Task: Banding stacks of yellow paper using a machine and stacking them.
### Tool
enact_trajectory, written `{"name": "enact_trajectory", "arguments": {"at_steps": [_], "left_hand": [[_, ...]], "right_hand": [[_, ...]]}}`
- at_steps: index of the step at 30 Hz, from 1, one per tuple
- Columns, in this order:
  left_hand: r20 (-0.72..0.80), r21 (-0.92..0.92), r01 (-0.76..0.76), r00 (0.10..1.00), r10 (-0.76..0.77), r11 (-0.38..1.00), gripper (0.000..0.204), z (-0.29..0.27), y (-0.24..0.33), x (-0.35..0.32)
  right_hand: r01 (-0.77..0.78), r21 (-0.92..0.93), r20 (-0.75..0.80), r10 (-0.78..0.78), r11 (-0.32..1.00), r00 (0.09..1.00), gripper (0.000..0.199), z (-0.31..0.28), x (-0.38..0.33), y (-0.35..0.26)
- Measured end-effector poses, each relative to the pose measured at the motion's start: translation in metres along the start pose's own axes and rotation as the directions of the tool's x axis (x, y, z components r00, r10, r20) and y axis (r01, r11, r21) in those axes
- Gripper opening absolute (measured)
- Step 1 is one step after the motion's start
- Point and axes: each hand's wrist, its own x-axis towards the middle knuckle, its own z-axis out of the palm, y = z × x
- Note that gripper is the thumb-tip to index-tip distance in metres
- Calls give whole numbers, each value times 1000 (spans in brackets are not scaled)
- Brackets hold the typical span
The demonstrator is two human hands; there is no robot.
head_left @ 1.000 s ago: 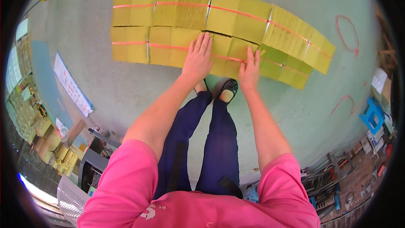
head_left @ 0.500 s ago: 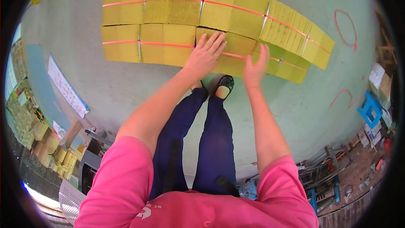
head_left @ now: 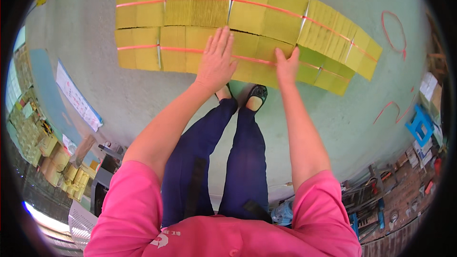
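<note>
Two long rows of yellow paper-like bundles lie side by side on the floor. Red straps run along the far row (head_left: 195, 12) and the near row (head_left: 138, 54). My left hand (head_left: 216, 64) rests flat on the near row, fingers together and stretched out, tips reaching the seam between the rows. Under it and to its right is a wide yellow bundle (head_left: 254, 47). At this bundle's right end is my right hand (head_left: 287, 69), thumb apart from the fingers; its fingertips touch the edge beside a greener bundle (head_left: 312, 64). Part of the strap is hidden by my hands.
Loose red strap loops (head_left: 394, 31) lie on the floor at the right, with a blue plastic stool (head_left: 420, 124) farther down. A printed sheet (head_left: 76, 97) lies to the left. Tools and metal parts (head_left: 376, 190) crowd the lower right. My feet stand just before the near row.
My left hand has slid left along the near row, and its fingers have come together. My right hand has moved slightly down and left, onto the bundle's right end.
</note>
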Motion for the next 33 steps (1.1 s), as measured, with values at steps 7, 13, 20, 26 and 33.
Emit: {"name": "enact_trajectory", "arguments": {"at_steps": [7, 13, 20, 26, 33], "left_hand": [[103, 22, -72, 992, 69, 997, 73, -6, 1, -11], [77, -318, 331, 943, -324, 888, 70, -62, 30, -134], [720, -353, 922, 376, -583, 159, 66, -130, 84, -469], [762, -468, 794, 140, -632, -388, 64, -96, 268, -602], [201, -803, 592, 155, -967, -71, 53, 14, 490, -597]], "right_hand": [[-110, -168, 122, 132, 980, 984, 64, 5, 3, -26], [193, -251, 313, -109, 949, 943, 58, -64, -86, -68], [748, -430, 837, -88, 506, 541, 47, -162, -297, -155], [972, 40, 980, 178, 233, -83, 41, -198, -343, -176], [818, 513, 617, 551, 261, -562, 33, -164, -317, -140]]}}
